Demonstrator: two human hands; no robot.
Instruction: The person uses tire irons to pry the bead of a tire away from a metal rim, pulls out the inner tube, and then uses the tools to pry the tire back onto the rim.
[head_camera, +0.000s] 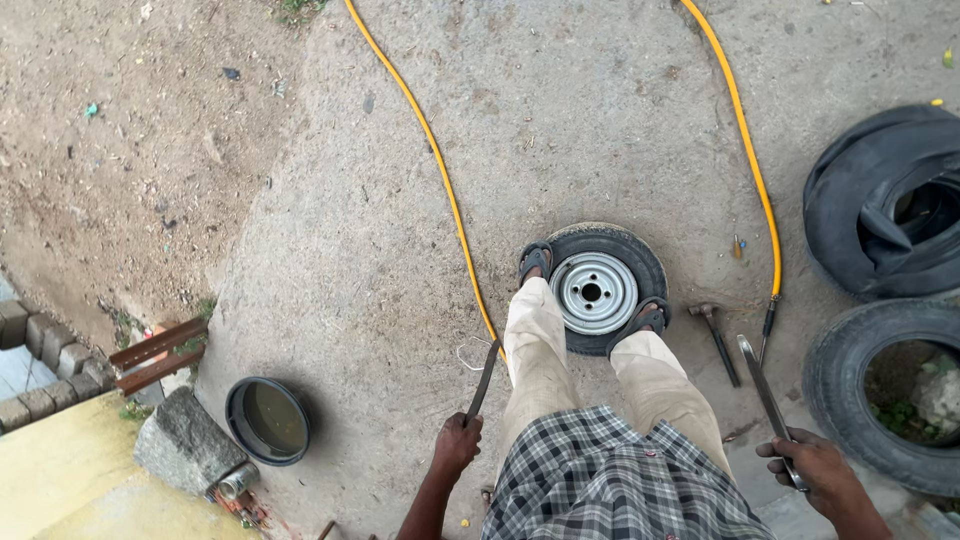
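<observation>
Down on the concrete floor (400, 200), the person stands with both sandalled feet planted on a small tyre (640, 262), one foot on each side of its silver rim (594, 292), and the body's weight looks to be what pins the wheel flat and keeps it from sliding. The left hand (457, 443) is clamped around the grip of a dark tyre lever (483, 381), its blade angled forward and down toward the tyre's near edge. The right hand (815, 466) is closed on a second, brighter flat lever (764, 390), held out to the side and pointing forward. So the tyre sits ahead of and between the two hands, below them, nearer the left lever's tip than the right's, and neither lever touches it. A hammer (718, 341) lies just right of the tyre, within easy reach. A yellow hose (440, 170) loops around the wheel. Off right, a slumped inner tube (880, 200) and a larger tyre (850, 400) rest well apart; a dark basin of water (268, 420) waits at left.
</observation>
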